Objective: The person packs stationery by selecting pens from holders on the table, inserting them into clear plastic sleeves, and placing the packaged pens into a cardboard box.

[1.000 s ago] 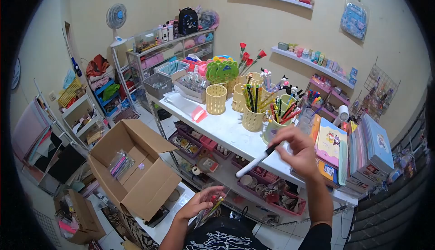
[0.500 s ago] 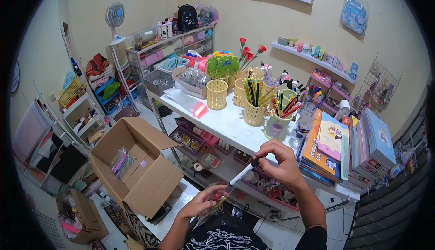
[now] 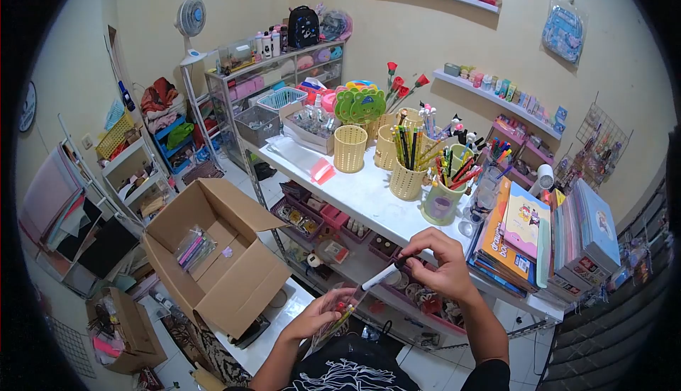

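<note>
My right hand [image 3: 445,269] pinches the dark end of a white marker [image 3: 380,277] between thumb and fingers. The marker slants down to the left, its lower end at the mouth of a clear plastic bag [image 3: 330,328]. My left hand [image 3: 309,319] is closed around that bag, close to my shirt. Inside the bag I see slim, colourful pens or pencils with red and yellow parts. Whether the marker's tip sits inside the bag or just against its edge, I cannot tell.
An open cardboard box [image 3: 241,288] with a packet of pens [image 3: 193,248] inside stands to the left. Ahead is a white table [image 3: 355,199] with pencil-filled baskets [image 3: 407,182] and a green pencil cup [image 3: 440,203]. Stacked books [image 3: 500,246] lie at the right.
My right hand has come down slightly with the marker, and less of the marker shows above the bag. The view has shifted a little; my left hand stays almost in place.
</note>
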Demonstrator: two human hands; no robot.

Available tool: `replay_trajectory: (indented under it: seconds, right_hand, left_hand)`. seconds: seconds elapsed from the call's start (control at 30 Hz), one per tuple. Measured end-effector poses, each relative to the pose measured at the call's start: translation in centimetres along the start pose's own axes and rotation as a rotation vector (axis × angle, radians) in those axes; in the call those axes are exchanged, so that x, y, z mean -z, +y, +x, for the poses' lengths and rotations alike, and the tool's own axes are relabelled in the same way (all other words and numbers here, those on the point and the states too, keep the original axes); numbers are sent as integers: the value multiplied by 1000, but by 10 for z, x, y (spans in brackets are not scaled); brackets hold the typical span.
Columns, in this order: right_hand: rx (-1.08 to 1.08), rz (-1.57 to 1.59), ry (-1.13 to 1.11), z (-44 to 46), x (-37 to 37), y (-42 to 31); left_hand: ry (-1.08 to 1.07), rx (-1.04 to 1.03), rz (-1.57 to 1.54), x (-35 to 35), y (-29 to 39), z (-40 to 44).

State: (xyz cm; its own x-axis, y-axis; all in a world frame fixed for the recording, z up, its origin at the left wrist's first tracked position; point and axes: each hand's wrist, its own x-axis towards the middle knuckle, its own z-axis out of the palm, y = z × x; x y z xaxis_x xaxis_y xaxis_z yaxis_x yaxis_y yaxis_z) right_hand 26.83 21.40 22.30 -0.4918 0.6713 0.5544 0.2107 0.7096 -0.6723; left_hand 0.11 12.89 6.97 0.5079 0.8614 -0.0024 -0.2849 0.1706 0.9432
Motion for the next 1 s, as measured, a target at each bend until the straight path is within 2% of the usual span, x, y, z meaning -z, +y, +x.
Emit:
replay_trajectory:
  seconds: [0.5, 0.67, 0.9, 1.0]
  right_hand:
    - [-146, 278, -134, -3, -53, 15]
    - [-49, 195, -221, 3, -67, 8]
    - [14, 204, -237, 3, -84, 11]
    - [97, 117, -228, 4, -87, 13]
  left_hand:
    - [-15, 15, -44, -6, 0, 0]
    - [75, 48, -38, -7, 0, -6]
    - [96, 18, -15, -4, -6, -11]
    - [110, 38, 19, -4, -2, -14]
